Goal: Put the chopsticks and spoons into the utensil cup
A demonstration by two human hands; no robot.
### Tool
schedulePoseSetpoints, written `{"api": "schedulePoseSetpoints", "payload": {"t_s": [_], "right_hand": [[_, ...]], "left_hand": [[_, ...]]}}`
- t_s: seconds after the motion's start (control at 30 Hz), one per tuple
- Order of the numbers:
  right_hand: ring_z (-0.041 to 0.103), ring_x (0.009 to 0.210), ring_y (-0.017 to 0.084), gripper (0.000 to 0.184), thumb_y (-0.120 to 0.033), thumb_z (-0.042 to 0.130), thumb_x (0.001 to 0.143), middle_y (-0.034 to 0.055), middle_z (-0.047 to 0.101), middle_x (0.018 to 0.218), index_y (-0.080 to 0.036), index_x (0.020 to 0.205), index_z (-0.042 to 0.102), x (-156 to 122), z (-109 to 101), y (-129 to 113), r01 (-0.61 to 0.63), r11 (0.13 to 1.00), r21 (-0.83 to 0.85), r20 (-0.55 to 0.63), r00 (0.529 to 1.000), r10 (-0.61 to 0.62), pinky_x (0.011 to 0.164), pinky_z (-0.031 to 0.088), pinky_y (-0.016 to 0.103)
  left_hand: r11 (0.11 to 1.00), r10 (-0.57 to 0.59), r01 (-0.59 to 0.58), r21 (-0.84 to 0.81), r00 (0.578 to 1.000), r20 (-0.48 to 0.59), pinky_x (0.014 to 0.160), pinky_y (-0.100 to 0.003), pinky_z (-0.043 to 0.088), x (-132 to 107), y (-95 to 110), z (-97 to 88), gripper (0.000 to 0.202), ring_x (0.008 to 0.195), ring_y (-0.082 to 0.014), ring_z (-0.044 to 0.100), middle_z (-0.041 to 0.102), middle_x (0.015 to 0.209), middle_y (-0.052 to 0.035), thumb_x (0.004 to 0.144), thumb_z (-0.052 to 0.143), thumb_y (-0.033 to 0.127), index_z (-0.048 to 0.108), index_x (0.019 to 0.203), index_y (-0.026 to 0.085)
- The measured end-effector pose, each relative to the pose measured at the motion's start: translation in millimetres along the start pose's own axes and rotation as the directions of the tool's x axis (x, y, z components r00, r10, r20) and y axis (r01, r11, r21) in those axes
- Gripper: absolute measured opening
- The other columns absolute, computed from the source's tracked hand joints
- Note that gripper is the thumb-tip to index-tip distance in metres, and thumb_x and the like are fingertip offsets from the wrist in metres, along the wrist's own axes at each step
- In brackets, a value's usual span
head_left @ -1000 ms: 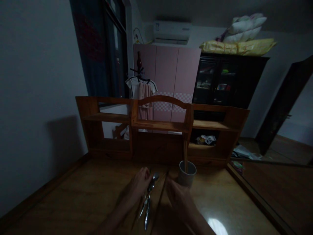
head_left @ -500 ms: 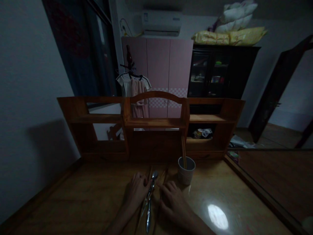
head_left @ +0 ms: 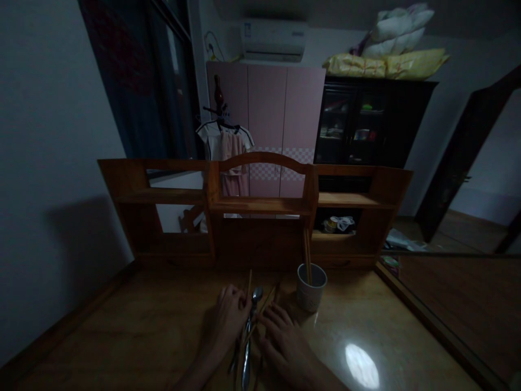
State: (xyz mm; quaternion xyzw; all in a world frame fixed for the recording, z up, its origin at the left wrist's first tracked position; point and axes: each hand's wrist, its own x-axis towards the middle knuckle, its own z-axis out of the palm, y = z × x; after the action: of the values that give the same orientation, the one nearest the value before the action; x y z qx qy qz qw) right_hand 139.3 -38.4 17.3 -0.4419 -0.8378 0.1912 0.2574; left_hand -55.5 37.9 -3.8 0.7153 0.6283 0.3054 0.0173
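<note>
My left hand is closed, with thumb and fingers pinching a wooden chopstick that points away from me. Fingers curled, my right hand grips another chopstick that slants up to the right. Between the hands lie metal spoons; one spoon bowl shows at the far end of the pile. More thin sticks lie among them, partly hidden by my hands and hard to count in the dim light. A white cup stands upright beyond my right hand, with chopsticks leaning in it.
A wooden shelf unit runs along the back of the wooden table. A raised edge borders the table on the right, and a wall stands at left. A bright light reflection lies on the tabletop.
The chopstick in my left hand now stands out higher beyond the fingers. My right hand has shifted slightly left towards the spoons. The cup has not moved on the table.
</note>
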Motion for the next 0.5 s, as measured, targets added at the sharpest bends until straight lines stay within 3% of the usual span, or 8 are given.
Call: {"api": "schedulePoseSetpoints", "payload": {"t_s": [0.17,0.3,0.4,0.5], "right_hand": [[0.039,0.132,0.027,0.041,-0.039,0.045,0.096,0.008,0.048,0.141,-0.029,0.135,0.048,-0.2,3.3,5.2,-0.065,0.996,0.064,-0.063,0.996,0.069,0.106,0.036,0.044],[0.046,0.126,0.026,0.036,-0.036,0.048,0.094,0.0088,0.049,0.137,-0.027,0.129,0.053,-0.1,7.6,9.2,-0.074,0.987,0.145,-0.093,0.992,0.088,0.103,0.038,0.041],[0.056,0.112,0.024,0.03,-0.035,0.052,0.092,0.0077,0.061,0.121,-0.026,0.12,0.057,0.9,7.2,7.8,-0.047,0.952,0.303,-0.134,0.987,0.091,0.095,0.045,0.037],[0.063,0.098,0.023,0.022,-0.035,0.059,0.088,0.0054,0.067,0.102,-0.024,0.107,0.061,3.0,3.2,2.7,-0.05,0.833,0.551,-0.158,0.974,0.163,0.084,0.05,0.033]], "left_hand": [[0.994,0.009,-0.01,-0.111,1.0,-0.007,0.081,-0.031,0.043,-0.9,3.0,2.5,0.022,0.089,-0.021,0.055,0.056,0.085,-0.005,0.086,0.051,0.028,0.062,0.069,0.02],[0.96,-0.035,0.048,-0.276,0.998,0.052,0.071,-0.026,0.044,-1.5,6.7,2.3,0.023,0.076,-0.0156,0.057,0.057,0.083,-0.0024,0.088,0.048,0.03,0.059,0.07,0.019],[0.91,-0.053,0.07,-0.409,0.997,0.052,0.064,-0.024,0.043,-1.0,12.6,-7.5,0.028,0.067,-0.0144,0.057,0.057,0.075,-0.0005,0.088,0.048,0.037,0.057,0.068,0.019],[0.837,-0.086,0.074,-0.542,0.996,0.003,0.062,-0.023,0.043,-1.6,17.5,-18.9,0.032,0.065,-0.0145,0.055,0.055,0.069,0.0004,0.085,0.052,0.043,0.055,0.065,0.019]]}}
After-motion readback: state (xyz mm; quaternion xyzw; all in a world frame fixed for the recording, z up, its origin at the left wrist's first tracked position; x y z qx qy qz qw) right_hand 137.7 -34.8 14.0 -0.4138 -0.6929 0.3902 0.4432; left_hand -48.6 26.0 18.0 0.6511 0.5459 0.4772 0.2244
